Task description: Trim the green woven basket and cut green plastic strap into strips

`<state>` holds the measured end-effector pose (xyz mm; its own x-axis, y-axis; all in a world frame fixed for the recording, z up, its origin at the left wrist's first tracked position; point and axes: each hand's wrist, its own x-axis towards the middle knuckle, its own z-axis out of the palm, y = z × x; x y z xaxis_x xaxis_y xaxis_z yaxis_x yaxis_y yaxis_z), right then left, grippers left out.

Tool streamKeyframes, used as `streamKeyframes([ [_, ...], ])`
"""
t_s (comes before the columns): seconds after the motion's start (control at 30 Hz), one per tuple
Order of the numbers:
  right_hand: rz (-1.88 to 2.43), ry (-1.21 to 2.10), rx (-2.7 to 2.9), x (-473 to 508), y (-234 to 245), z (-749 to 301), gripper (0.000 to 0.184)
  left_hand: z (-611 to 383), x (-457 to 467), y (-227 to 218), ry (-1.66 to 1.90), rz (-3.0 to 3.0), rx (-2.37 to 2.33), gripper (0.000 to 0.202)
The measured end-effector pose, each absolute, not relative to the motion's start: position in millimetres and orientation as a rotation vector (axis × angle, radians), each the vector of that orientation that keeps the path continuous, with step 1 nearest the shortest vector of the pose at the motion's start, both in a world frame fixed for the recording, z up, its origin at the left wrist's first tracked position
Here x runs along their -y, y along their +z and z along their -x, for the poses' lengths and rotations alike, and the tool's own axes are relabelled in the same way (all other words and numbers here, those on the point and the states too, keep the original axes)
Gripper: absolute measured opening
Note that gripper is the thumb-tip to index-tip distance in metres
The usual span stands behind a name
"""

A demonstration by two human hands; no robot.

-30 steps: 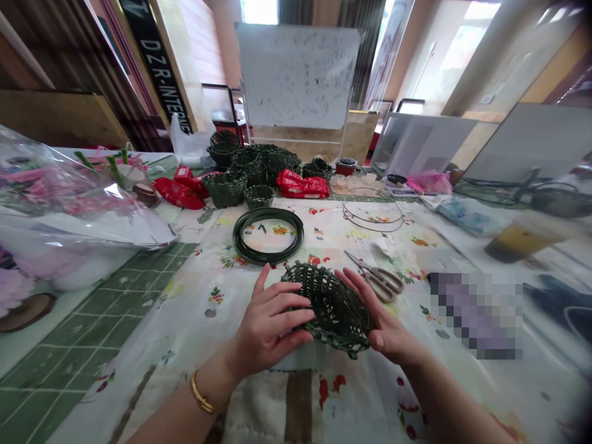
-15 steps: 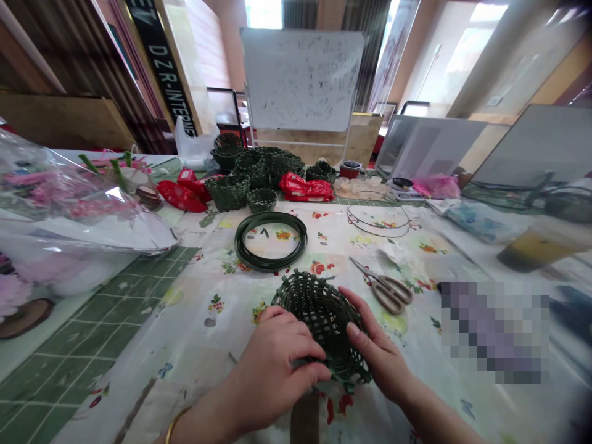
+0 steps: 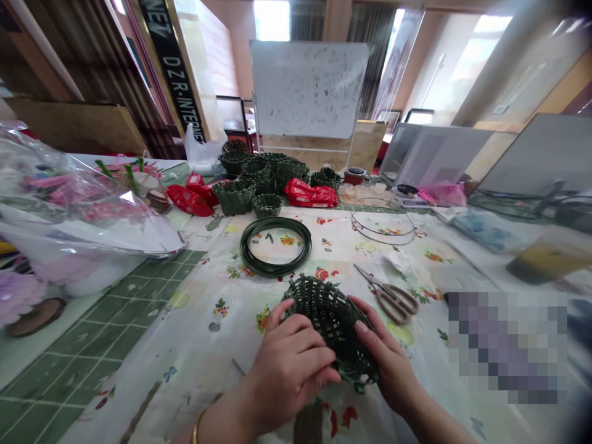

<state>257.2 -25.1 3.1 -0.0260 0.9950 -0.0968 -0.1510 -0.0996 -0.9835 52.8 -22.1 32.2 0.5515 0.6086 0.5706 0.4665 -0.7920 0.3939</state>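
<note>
A small dark green woven basket (image 3: pixel 326 314) rests tilted on the floral tablecloth (image 3: pixel 208 345) in front of me, its open side up. My left hand (image 3: pixel 289 364) grips its near left rim with curled fingers. My right hand (image 3: pixel 388 361) holds the right side, fingers pressed along the weave. Brown-handled scissors (image 3: pixel 391 299) lie just right of the basket.
A coil of green strip (image 3: pixel 276 245) lies beyond the basket, with a thin wire ring (image 3: pixel 383 223) to its right. Several finished green baskets (image 3: pixel 259 176) and red packets (image 3: pixel 311 193) stand at the back. Wrapped pink flowers (image 3: pixel 78 203) fill the left; a whiteboard (image 3: pixel 308 86) stands behind.
Both hands drew the basket closer to me and turned it slightly. The left hand's fingers went from spread over the rim to curled around it.
</note>
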Motion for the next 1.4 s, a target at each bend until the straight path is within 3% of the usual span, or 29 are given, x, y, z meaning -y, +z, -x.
streamKeyframes([
  [0.07,1.209,1.353,1.044,21.8,3.9,-261.9,0.049,-47.1,18.7,23.2,1.179,-2.612,-0.918,0.028],
  [0.13,1.259,1.352,1.072,18.6,3.3,-266.5,0.048,-42.3,13.5,12.8,1.225,-2.492,-1.024,0.054],
  [0.23,1.33,1.277,1.139,16.2,1.1,-268.5,0.043,-41.0,4.2,-0.7,1.21,-1.891,-1.125,0.086],
  [0.33,1.353,1.157,1.251,16.9,3.1,-265.5,0.042,-45.9,-2.5,-7.9,1.091,-1.295,-0.893,0.103],
  [0.43,1.354,1.132,1.407,17.0,12.8,-264.8,0.041,-49.1,-4.8,-10.2,1.096,-1.066,-0.716,0.11],
  [0.53,1.49,1.183,1.473,16.5,24.9,-270.2,0.032,-47.2,-5.7,-10.8,1.137,-1.035,-0.609,0.105],
  [0.63,1.627,1.399,1.254,16.0,33.6,-279.5,0.024,-44.4,-9.4,-11.7,1.208,-1.004,-0.529,0.082],
  [0.7,1.549,1.552,1.04,13.6,38.4,-285.9,0.02,-44.2,-14.5,-13.9,1.25,-1.014,-0.695,0.063],
  [0.8,1.386,1.617,0.766,3.1,48.6,-290.4,0.016,-46.3,-23.5,-21.2,1.187,-1.132,-1.13,0.05],
  [1.0,1.277,1.695,0.719,-38.7,67.6,-259.0,0.013,-50.5,-23.5,-37.4,0.995,-1.582,-1.273,0.018],
  [1.13,1.2,1.821,0.733,-70.1,69.4,-214.7,0.003,-58.3,-21.8,-51.9,0.76,-1.983,-1.155,0.009],
  [1.23,1.105,1.861,0.723,-104.8,82.8,-169.5,0.012,-69.9,-31.5,-70.1,0.595,-2.126,-1.15,0.011],
  [1.4,0.821,1.797,0.837,-203.0,152.4,-76.0,0.02,-82.4,-54.0,-98.0,0.449,-2.216,-1.178,0.019],
])
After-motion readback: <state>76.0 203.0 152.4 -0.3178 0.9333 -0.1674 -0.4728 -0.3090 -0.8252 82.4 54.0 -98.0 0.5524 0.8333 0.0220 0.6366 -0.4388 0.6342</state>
